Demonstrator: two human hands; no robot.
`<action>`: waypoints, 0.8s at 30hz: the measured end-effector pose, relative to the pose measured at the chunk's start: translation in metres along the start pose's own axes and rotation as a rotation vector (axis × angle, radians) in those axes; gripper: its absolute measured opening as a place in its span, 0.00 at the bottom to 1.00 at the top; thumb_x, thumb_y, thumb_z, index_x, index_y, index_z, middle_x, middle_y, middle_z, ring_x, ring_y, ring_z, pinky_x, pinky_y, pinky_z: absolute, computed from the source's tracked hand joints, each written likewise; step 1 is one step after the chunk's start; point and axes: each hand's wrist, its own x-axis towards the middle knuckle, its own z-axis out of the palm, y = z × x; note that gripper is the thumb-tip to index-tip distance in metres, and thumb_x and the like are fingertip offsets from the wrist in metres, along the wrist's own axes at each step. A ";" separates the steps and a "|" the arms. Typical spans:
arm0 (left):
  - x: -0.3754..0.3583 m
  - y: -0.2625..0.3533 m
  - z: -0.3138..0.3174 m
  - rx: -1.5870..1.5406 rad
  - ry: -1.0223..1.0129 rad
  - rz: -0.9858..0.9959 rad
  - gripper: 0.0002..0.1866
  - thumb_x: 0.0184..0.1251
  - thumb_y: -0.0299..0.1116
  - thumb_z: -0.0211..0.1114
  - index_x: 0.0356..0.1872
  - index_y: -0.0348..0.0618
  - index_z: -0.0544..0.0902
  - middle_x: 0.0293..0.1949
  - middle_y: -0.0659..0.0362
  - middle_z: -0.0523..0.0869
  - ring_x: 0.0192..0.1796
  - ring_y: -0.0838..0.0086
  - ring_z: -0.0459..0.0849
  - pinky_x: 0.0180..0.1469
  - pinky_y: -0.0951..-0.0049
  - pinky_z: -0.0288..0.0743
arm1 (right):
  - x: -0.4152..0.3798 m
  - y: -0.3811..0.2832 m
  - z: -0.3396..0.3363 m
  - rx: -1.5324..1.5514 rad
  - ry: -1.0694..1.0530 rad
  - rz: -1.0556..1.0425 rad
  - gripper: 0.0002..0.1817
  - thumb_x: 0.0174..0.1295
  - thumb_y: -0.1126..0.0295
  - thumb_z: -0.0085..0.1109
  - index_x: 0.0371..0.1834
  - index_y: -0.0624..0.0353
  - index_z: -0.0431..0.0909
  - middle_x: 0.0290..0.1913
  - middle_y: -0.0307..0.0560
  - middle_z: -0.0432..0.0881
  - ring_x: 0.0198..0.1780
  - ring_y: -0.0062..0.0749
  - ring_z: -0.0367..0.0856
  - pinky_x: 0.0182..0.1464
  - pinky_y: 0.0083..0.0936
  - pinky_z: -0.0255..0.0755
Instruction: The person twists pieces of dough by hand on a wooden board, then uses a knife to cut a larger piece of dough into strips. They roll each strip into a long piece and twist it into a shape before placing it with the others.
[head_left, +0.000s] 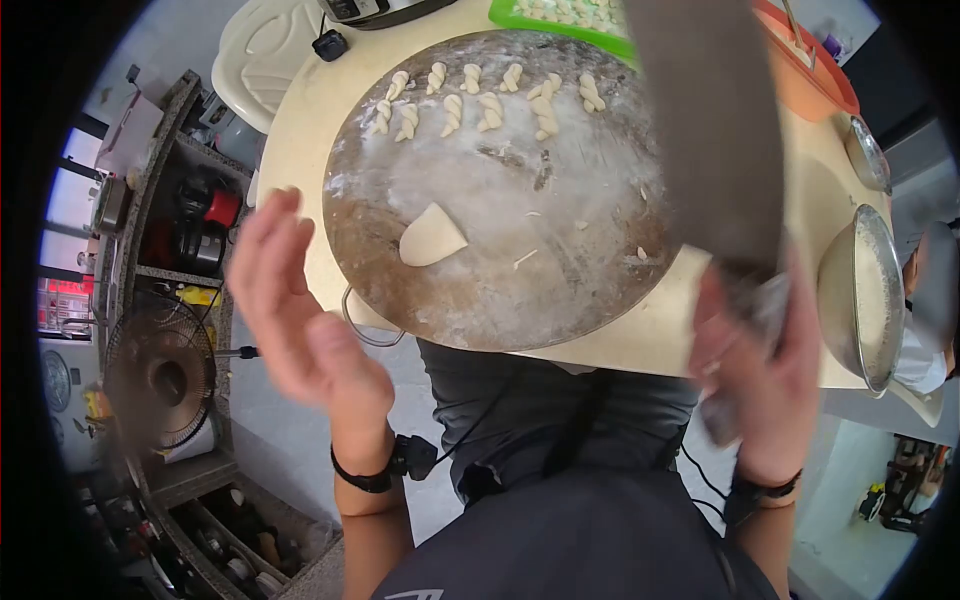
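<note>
My right hand (770, 390) grips the handle of a cleaver (712, 130), whose wide blade is raised over the board's right edge, blurred by motion. My left hand (305, 310) hovers beside the board's left edge, fingers apart and holding nothing. Between the hands lies a round, flour-dusted board (560, 300). On it, nearest to my left hand, is a flat dough piece (432, 238) with a rounded end and a cut side. Several small twisted dough pieces (490, 112) are laid in rows along the far side. Thin dough scraps (525, 260) are scattered near the middle.
A green tray (575, 38) with small dough pieces stands at the back, partly behind the blade. To the right are an orange basin (815, 88) and a metal bowl (870, 300) containing something pale. A fan (165, 375) stands at the left; a cooker (375, 10) sits at the far edge.
</note>
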 end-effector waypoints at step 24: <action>0.036 -0.011 0.034 -0.346 -0.046 -0.401 0.30 0.86 0.30 0.61 0.83 0.27 0.68 0.80 0.43 0.78 0.84 0.59 0.73 0.86 0.58 0.61 | -0.006 0.030 0.062 -0.075 -0.934 -0.075 0.46 0.78 0.78 0.58 0.93 0.68 0.42 0.76 0.69 0.66 0.71 0.59 0.71 0.76 0.43 0.65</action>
